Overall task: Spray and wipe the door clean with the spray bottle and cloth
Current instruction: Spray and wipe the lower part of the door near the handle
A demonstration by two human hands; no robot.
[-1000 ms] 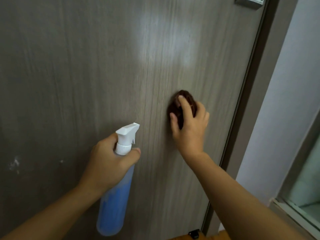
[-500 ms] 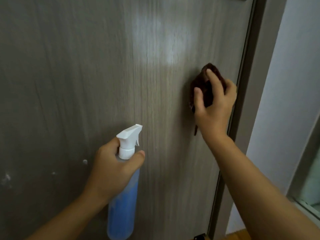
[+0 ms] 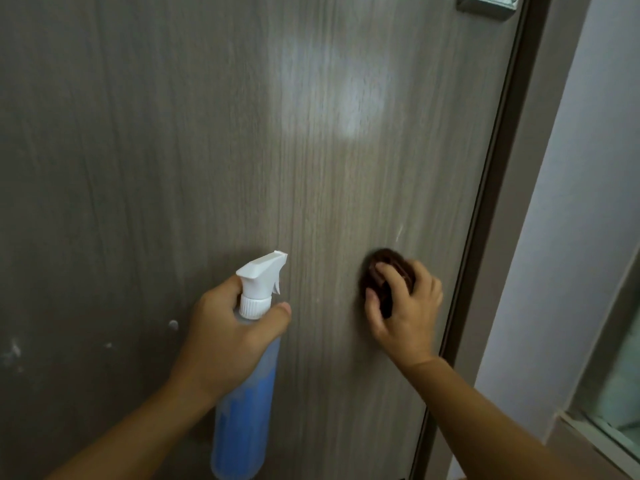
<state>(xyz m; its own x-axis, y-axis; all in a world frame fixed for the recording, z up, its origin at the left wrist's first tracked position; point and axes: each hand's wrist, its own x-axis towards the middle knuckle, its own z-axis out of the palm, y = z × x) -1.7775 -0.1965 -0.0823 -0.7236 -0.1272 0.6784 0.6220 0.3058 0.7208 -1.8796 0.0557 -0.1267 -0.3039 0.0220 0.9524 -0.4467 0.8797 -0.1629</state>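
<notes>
- Head view: the door [image 3: 173,150], a grey wood-grain panel, fills most of the frame, with a bright glare patch high on its right half.
- The left hand [image 3: 225,337] grips the spray bottle [image 3: 247,393] around its neck, fingers curled behind it and thumb across the front. The bottle is upright, holds blue liquid, and its white nozzle points toward the door. No finger appears to be on the trigger, though the far side of the neck is hidden.
- The right hand [image 3: 405,306] presses a dark brown cloth [image 3: 384,271], bunched into a wad, flat against the door near its right edge. The fingers curl over the wad and the thumb hooks its lower side, so the hand is clamped on it. This hand is blurred, so the exact finger layout is hard to make out.
- The two hands are apart, with a strip of bare door between bottle and cloth.
- A metal fitting [image 3: 485,5] shows at the top right, beside the dark door frame [image 3: 485,202].
- Progress, as a judgement: wiping is under way on the right side. Pale specks [image 3: 14,351] and a small round spot [image 3: 173,325] remain on the lower left of the panel, well away from the cloth, so that area likely still needs spraying and wiping.
</notes>
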